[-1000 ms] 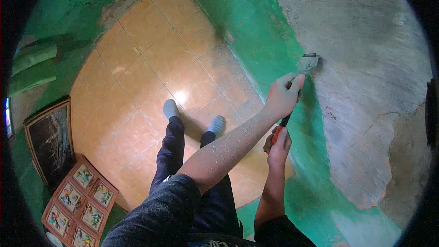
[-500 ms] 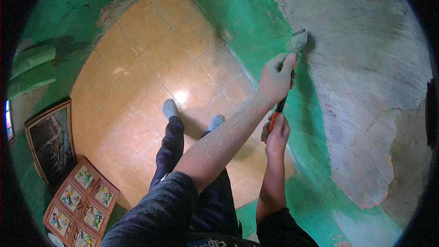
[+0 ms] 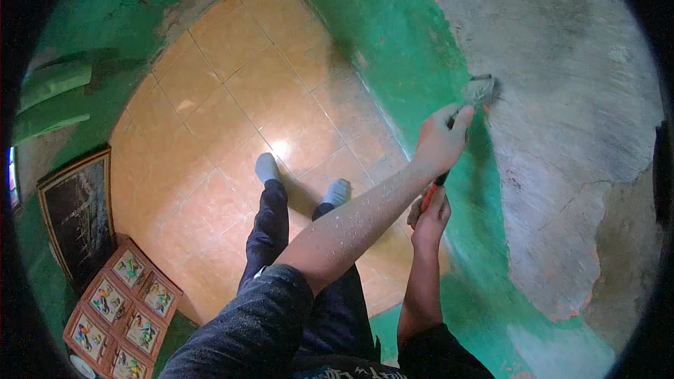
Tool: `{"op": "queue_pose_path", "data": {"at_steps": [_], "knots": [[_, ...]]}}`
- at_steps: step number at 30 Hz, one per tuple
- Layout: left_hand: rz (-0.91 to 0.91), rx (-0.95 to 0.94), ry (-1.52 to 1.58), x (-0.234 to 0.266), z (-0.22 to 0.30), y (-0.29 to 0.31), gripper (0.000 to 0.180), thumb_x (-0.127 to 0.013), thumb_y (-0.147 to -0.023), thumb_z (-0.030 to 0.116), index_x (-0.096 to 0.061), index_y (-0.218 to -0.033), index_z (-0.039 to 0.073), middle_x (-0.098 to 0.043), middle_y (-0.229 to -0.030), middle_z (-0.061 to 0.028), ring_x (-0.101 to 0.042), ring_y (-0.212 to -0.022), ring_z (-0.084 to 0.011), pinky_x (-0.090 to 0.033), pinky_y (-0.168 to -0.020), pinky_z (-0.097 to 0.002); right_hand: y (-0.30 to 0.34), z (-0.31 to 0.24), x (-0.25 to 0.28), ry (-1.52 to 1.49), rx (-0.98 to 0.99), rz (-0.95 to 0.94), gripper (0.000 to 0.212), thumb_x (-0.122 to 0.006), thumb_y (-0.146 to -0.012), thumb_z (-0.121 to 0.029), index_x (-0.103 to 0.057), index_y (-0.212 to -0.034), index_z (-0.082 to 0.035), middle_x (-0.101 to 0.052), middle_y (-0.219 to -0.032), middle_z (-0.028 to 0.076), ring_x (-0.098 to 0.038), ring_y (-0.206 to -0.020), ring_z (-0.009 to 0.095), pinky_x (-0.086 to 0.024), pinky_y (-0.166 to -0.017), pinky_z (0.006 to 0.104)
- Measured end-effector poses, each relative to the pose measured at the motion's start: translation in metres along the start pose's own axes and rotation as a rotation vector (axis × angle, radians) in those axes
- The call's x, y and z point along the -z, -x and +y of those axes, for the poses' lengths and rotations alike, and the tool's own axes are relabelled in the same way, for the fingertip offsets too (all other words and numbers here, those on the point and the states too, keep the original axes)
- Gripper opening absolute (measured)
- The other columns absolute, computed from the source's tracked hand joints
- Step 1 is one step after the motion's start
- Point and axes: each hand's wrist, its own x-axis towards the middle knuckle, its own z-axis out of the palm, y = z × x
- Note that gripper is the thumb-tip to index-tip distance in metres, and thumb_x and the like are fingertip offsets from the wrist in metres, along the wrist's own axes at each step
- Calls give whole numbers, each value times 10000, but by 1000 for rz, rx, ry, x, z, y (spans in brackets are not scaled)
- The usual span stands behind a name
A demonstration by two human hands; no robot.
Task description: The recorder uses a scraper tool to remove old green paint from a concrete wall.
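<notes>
I hold a long-handled scraper [image 3: 480,90] with both hands. Its flat, dusty head meets the wall where green paint borders a bare grey patch [image 3: 562,98]. My left hand [image 3: 442,137] is closed around the shaft just below the head. Lower down, my right hand [image 3: 431,216] grips the orange and black handle, part of which is hidden by my fingers. Pale flecks are scattered over my left forearm.
Orange-tan floor tiles [image 3: 232,119] lie under my socked feet. The green wall [image 3: 393,63] rises at the right. At the lower left are a framed picture [image 3: 78,214] and a reddish-brown wooden cabinet [image 3: 126,309] with decorated panels.
The scraper head has moved right and nearer along the paint's edge. My left hand has shifted the same way, and my right hand has come slightly nearer. Both keep their grip.
</notes>
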Motion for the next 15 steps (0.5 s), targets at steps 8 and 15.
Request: {"op": "queue_pose_path", "data": {"at_steps": [8,15], "knots": [[-34,17,-21,3,-5,-1,389,-551,-995,397,-673,-962,29,-624,-664,-96,-596,-614,-191,-473,-604,-359,-2,5,4,15,36,6,419,-376,-1066,-413,-505,-891,-55,-457,-562,16,-398,-396,99,-322,-376,267],[-58,106,58,5,6,6,422,-558,-987,426,-671,-994,20,-625,-682,-73,-599,-627,-174,-472,-606,-351,1,2,1,-7,24,-22,435,-387,-1055,-462,-499,-881,-80,-447,-546,12,-384,-376,105,-290,-352,270]]}}
